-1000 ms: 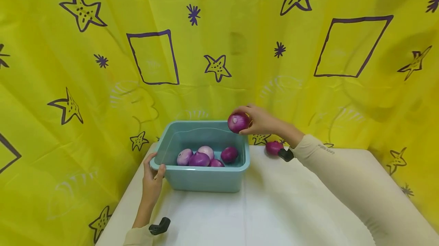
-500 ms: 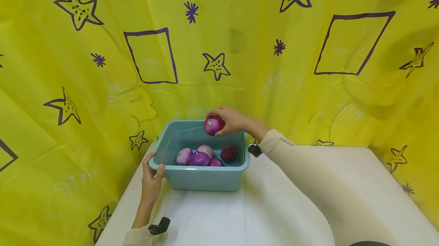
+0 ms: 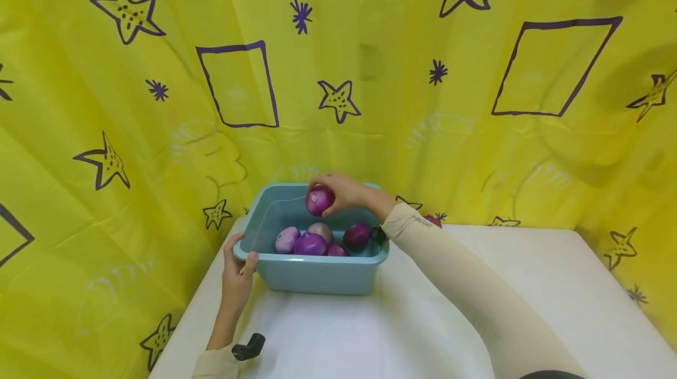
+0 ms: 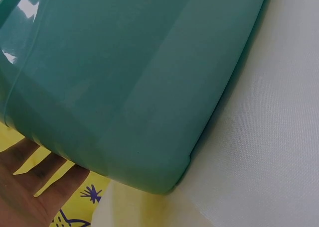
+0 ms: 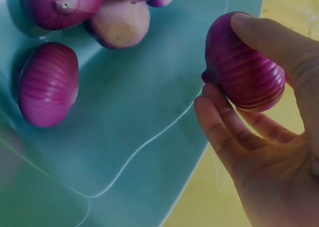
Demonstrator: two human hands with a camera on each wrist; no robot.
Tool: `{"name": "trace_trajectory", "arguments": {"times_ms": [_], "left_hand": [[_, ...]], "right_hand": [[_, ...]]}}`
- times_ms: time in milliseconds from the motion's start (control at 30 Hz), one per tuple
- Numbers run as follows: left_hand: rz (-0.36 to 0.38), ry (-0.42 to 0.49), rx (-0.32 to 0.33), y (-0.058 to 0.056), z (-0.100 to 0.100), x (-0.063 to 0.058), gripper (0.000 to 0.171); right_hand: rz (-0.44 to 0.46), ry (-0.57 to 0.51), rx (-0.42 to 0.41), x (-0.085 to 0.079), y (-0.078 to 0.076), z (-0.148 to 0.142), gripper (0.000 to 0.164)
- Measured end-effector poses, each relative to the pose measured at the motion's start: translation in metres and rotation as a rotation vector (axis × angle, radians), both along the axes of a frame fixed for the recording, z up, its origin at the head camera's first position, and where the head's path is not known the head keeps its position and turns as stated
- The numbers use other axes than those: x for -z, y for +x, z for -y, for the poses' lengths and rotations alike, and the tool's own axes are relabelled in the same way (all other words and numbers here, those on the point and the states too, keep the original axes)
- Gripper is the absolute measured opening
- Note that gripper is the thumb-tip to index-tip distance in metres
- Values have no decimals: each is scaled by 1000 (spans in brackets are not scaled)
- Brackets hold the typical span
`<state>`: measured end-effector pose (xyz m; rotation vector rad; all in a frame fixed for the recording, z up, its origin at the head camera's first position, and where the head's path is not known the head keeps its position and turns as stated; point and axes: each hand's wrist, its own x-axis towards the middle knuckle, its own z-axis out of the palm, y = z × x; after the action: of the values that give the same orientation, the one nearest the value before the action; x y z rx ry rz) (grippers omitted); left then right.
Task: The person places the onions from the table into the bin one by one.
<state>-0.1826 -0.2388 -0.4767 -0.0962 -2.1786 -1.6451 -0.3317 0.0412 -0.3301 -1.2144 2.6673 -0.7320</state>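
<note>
A red onion (image 3: pixel 319 200) is pinched between the thumb and fingers of my right hand (image 3: pixel 344 194), over the back half of a blue-green plastic tub (image 3: pixel 317 276). The right wrist view shows my thumb across this onion (image 5: pixel 244 67) and the fingertips beneath it. Several onions lie together in the tub, among them a purple one (image 3: pixel 310 244), a pale one (image 3: pixel 287 240) and a dark red one (image 3: pixel 357 237) near the right wall. My left hand (image 3: pixel 236 279) grips the tub's front left corner, thumb at the rim. Its fingers (image 4: pixel 45 172) reach along the outer wall in the left wrist view.
Another red onion (image 3: pixel 435 220) lies at the table's back edge, mostly hidden behind my right sleeve (image 3: pixel 449 261). The tub stands on a white-covered table (image 3: pixel 423 320). A yellow curtain (image 3: pixel 381 150) with drawn stars hangs close behind it.
My right hand has carried the red onion leftward from the tub's right rim to above its middle, lowering it slightly at the end. The left hand keeps its place at the corner.
</note>
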Motion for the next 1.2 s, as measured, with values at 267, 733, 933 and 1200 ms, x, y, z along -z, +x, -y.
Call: {"name": "trace_trajectory", "arguments": {"times_ms": [267, 733, 933, 1200], "left_hand": [[6, -6, 0, -1, 0, 0, 57], [-12, -18, -7, -1, -1, 1, 58], [-12, -19, -16, -2, -1, 3, 55], [-3, -16, -22, -2, -1, 4, 54]], "right_hand": [[13, 19, 12, 0, 1, 0, 70], [-9, -11, 1, -3, 1, -3, 89], [8, -35, 17, -5, 4, -8, 88], [19, -115, 28, -10, 10, -29, 90]]}}
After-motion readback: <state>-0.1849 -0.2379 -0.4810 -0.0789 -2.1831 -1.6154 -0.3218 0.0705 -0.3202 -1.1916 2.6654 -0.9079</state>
